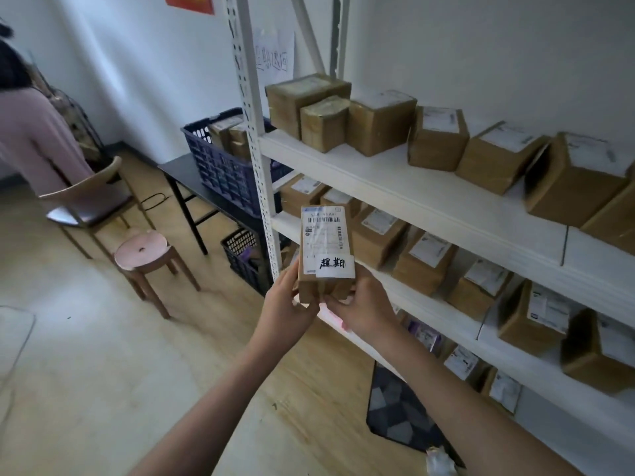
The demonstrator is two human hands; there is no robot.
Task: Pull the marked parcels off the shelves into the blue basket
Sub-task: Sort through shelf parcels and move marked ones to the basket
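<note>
1. The white shelf rack [395,187] fills the right side. It has several shelves, and brown cardboard parcels [436,139] sit in rows on them, each with a white label.
2. A dark tabletop [178,173] stands to the left of the rack, against the wall.
3. The blue basket [220,166] sits on that tabletop, just beside the rack's post. Some brown boxes already lie inside it.
4. A wooden chair [89,201] and a small pink stool [142,252] stand on the floor near the tabletop. A black crate [242,259] sits on the floor under the tabletop.
5. The marked parcel [324,252] is off the shelf and up in the air, in front of the rack. It is a slim brown box, held upright, with a barcode label on top and a white tag [335,266] with black handwriting lower down.
6. The left hand [287,304] and the right hand [360,307] both hold the parcel at its bottom end, fingers closed around it.
7. I think the step now is to carry it to the basket. To do it well, keep a firm hold, move left past the post without bumping it, and lower the box in gently on top of the others instead of dropping it.
</note>
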